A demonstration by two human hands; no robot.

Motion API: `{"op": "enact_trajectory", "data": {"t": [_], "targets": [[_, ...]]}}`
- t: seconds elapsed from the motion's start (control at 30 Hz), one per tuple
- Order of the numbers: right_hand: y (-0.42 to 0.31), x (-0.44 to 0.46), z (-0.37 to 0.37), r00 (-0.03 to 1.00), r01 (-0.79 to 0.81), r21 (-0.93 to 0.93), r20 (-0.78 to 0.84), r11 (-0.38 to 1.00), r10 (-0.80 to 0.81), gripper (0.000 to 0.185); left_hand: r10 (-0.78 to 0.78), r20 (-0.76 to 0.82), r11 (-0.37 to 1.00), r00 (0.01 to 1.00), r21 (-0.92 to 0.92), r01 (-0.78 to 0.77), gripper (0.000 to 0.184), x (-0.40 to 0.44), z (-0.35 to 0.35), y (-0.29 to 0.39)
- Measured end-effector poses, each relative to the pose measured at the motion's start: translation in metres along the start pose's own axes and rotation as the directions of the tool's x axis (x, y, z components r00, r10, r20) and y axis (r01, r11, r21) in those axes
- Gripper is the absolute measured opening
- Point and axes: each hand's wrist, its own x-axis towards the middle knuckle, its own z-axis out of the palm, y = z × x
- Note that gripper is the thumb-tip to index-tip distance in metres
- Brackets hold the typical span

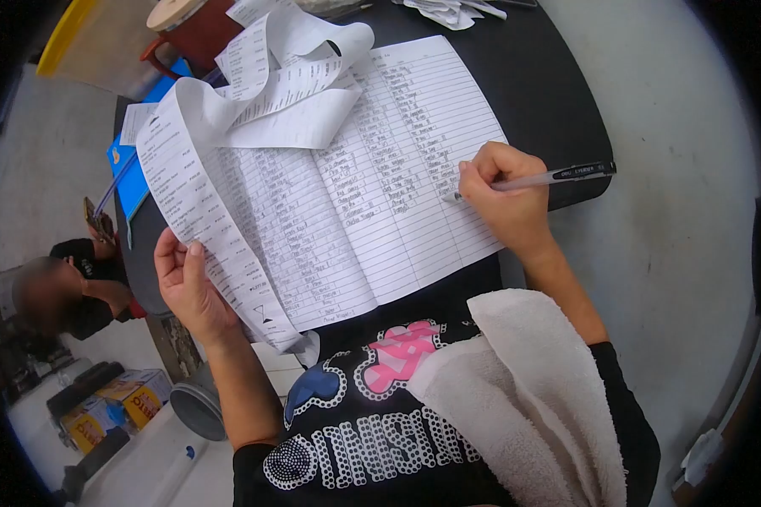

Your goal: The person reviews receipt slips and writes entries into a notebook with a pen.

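An open lined notebook (448, 110) with handwritten columns on both pages lies on the black table (558, 93). My right hand (511, 190) grips a clear pen with a black cap end (566, 175), its tip at the right page. My left hand (190, 279) pinches the edge of a long printed receipt strip (177, 177) between thumb and fingers. The strip runs over the left page, and its upper part curls in loops across the top of the notebook.
Behind the strip are a dark red mug (199, 38), a blue folder (131, 190) and a yellow-rimmed container (101, 42). Crumpled papers (448, 10) lie at the table's far edge. Another person (89, 287) is at the left. A white towel (524, 380) hangs over my chest.
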Motion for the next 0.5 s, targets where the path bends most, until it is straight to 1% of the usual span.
{"op": "enact_trajectory", "data": {"t": [0.07,0.17,0.27,0.37,0.5], "targets": [[0.0021,0.0003,-0.0008,1.0,0.024,0.001,0.01,1.0,-0.024,0.027,-0.001,0.002,1.0,1.0,0.002,0.001,0.029,0.0003,0.0002,0.0002],[0.0027,0.0007,0.0007,1.0,0.011,-0.005,-0.015,1.0,-0.011,0.027,-0.002,0.004,1.0,1.0,0.003,0.002,0.029,0.0008,0.0003,-0.0001],[0.0038,0.0005,-0.0005,1.0,0.02,0.009,0.005,1.0,-0.02,0.027,-0.002,0.006,1.0,1.0,-0.002,0.002,0.029,0.0005,0.0007,0.0001],[0.0036,0.0002,0.0003,1.0,-0.025,0.068,-0.014,0.997,0.026,0.027,0.001,0.001,1.0,1.0,-0.004,-0.001,0.029,0.0001,0.0015,0.0003],[0.0054,0.0015,-0.0016,1.0,0.019,0.025,0.0,1.0,-0.019,0.027,-0.001,0.0,1.0,1.0,0.002,0.001,0.03,0.0003,0.0042,-0.0003]]}}
